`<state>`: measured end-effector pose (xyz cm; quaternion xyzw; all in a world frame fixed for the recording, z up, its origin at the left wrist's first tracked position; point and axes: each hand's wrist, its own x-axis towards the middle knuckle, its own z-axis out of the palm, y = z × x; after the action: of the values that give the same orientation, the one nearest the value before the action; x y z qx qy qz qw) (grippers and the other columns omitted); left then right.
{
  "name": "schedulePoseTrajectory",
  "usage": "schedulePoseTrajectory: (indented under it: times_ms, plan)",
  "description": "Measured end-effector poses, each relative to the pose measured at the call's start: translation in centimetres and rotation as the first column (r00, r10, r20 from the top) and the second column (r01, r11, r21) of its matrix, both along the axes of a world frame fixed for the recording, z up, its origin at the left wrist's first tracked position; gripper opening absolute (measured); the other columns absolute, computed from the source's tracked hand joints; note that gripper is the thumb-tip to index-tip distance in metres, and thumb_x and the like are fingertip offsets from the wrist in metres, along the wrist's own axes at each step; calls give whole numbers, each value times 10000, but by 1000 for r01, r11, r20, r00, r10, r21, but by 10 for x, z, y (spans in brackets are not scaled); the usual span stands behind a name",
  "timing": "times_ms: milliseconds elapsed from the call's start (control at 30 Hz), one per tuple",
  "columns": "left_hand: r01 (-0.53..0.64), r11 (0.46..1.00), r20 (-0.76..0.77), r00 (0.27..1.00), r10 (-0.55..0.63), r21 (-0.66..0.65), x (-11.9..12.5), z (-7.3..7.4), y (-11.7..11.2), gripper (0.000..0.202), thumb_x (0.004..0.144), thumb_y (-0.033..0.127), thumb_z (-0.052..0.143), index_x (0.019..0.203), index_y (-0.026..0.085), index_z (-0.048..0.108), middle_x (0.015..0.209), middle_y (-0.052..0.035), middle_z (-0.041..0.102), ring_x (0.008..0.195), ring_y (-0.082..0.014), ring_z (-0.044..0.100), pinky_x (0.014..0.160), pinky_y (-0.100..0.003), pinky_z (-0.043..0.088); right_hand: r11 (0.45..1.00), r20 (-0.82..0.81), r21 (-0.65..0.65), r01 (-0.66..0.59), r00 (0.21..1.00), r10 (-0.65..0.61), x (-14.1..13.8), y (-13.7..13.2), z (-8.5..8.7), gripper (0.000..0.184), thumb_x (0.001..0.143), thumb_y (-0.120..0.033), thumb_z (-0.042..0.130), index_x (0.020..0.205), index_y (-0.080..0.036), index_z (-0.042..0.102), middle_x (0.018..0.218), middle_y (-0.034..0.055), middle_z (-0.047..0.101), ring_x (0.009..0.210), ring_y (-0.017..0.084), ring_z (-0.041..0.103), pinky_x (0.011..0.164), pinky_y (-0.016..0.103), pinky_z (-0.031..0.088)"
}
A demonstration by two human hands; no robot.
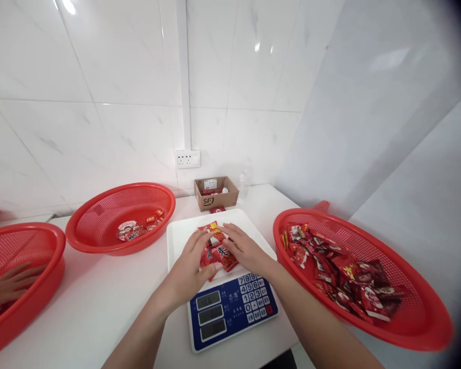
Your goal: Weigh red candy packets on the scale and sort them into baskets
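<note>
A small heap of red snack packets (219, 252) lies on the white pan (182, 233) of a blue electronic scale (232, 307). My left hand (190, 269) rests on the heap's left side with fingers curled over the packets. My right hand (245, 249) lies on the heap's right side, fingers spread and pressing down. Both hands cover much of the pile.
A red basket (403, 320) with several red packets stands to the right. Another red basket (100, 233) holding a few packets sits behind on the left. At the far left, another person's hand (9, 284) reaches into a third red basket (42, 277). A cardboard box (216, 193) stands by the wall.
</note>
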<state>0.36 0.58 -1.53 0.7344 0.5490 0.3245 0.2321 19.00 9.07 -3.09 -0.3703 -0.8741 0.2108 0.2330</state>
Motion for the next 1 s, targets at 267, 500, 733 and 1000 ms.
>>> schedulePoseTrajectory:
  times_ms: [267,500,733,1000]
  plan:
    - [75,979,-348,927,-138,-189,11,-13,4,650,877,464,462,1433,200,253,1530,-129,143,1402,-289,30,1115,-502,173,1000,53,-9,0,999,1,24,-15,-23,393,897,-204,362,1225,-153,572,1337,118,516,1267,221,439,1073,435,338]
    - [48,972,-386,912,-137,-230,3,-7,-2,648,882,516,415,1440,238,235,1537,-97,125,1400,-280,25,1111,-493,191,1000,-83,6,16,996,-15,36,-28,-10,374,910,-281,397,1243,-222,555,1345,71,513,1263,199,446,1052,411,382]
    - [-298,954,-340,895,287,20,-55,-16,-36,572,905,484,376,1419,266,251,1526,-92,187,1401,-284,91,1076,-528,267,951,-97,139,277,959,-265,102,-41,-24,390,879,-392,428,1138,-183,630,1254,114,587,1194,261,515,1001,470,430]
    - [-673,724,-438,612,659,151,-117,-39,-71,634,862,532,332,1362,142,330,1476,-179,266,1391,-348,100,1060,-565,234,935,-12,97,341,940,-342,119,-44,-34,433,850,-454,421,1134,-211,639,1264,95,585,1190,262,523,965,451,469]
